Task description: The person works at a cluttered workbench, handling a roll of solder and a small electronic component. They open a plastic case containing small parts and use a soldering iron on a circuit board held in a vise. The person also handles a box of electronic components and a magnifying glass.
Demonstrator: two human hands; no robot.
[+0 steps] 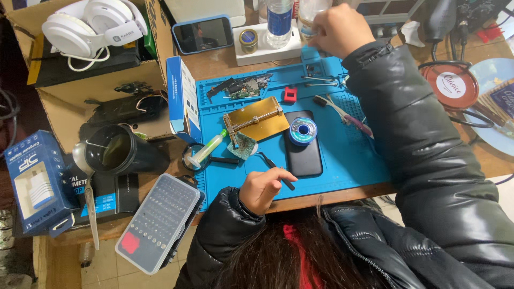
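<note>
Cluttered wooden bench [225,64] w/ a blue silicone work mat [353,160] laid across it, prob. to keep small parts from rolling off and to shield the wood. L hand [263,188] is sitting at the mat's near edge, fingers curled around black tweezers [276,167], tips pointing up-left toward a small greenish circuit board [243,145] lying just beside a gold board-holder clamp [257,119]; grip looks like a light pinch, wrist is resting on the mat edge for steadiness. R hand [340,29] is reaching far across to the back of the bench, fingers closing on smth near a clear bottle [308,13] by a white tray [267,51]; what it is grasping can't tell, knuckles are hiding it. Black phone [303,144] is lying face-down mid-mat w/ a blue solder-wick spool [303,131] sitting on top of it, parked within easy reach. Syringe [208,150] is lying across a magnifier [195,159] at the mat's L edge. Bit case [159,222] is hanging partly off the bench near corner. White headphones [91,24] are sitting on a cardboard box [96,88] back-left, out of the work zone.
</note>
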